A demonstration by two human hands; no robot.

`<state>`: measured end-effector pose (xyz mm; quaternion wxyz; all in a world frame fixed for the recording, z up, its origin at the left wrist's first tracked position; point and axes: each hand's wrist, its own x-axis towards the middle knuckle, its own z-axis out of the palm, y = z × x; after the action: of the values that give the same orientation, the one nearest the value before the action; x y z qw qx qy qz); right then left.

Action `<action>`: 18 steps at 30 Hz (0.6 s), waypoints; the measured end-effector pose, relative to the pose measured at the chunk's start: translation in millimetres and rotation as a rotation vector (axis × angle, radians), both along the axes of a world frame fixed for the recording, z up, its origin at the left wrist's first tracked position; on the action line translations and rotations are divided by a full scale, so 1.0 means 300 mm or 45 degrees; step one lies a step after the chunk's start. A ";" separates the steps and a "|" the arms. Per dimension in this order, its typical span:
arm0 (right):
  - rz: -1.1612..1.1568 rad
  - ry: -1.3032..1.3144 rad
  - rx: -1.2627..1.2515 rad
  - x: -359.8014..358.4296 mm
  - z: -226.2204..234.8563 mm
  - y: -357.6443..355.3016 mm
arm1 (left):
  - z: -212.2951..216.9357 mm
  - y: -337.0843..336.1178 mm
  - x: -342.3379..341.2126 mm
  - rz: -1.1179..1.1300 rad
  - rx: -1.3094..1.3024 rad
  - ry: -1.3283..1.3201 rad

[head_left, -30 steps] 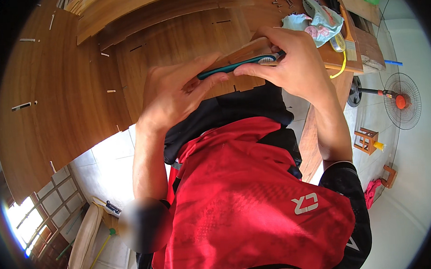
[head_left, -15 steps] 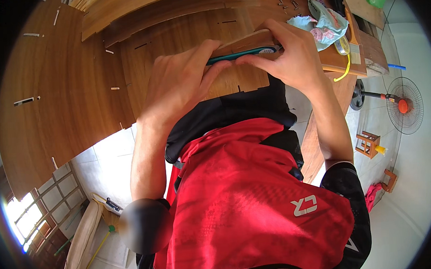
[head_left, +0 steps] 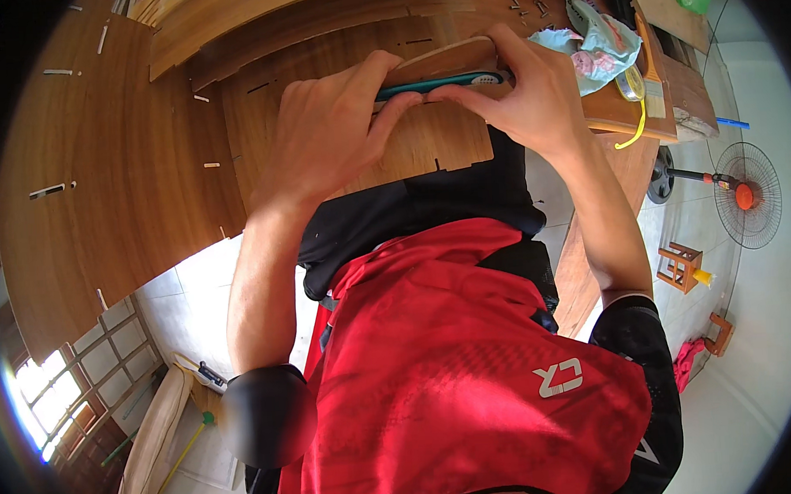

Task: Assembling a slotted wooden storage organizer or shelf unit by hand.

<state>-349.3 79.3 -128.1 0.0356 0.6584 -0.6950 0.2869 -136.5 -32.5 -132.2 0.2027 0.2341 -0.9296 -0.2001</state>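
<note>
Both my hands hold a slim teal bar-shaped object [head_left: 437,85] level between them, above a wooden panel. It has a pale dotted patch near its right end; its exact kind I cannot make out. A thin brown piece with a rounded far edge [head_left: 449,60] stands just behind it, between my fingers. My left hand [head_left: 330,126] is closed around the left end, thumb along the near side. My right hand [head_left: 541,98] grips the right end, and the two thumb tips nearly meet. Below lies the notched brown panel [head_left: 439,143], its near edge by my lap.
A large slotted wood panel [head_left: 127,170] spreads to the left, and more boards [head_left: 316,34] lie at the far side. Screws [head_left: 539,7], a crumpled pale-blue packet [head_left: 603,48] and a tape measure [head_left: 630,85] sit at far right. A fan [head_left: 745,196] stands beyond.
Both hands have risen slightly away from me with the teal object. The brown piece behind it is tilted so that more of its face shows.
</note>
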 end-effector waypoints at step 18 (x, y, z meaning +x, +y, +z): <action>0.083 -0.069 0.056 -0.024 0.000 -0.016 | 0.014 0.007 0.002 0.102 0.236 -0.043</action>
<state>-356.5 74.6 -128.1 -0.0072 0.6732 -0.6800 0.2904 -135.9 -30.5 -128.1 0.1722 0.2923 -0.9002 -0.2729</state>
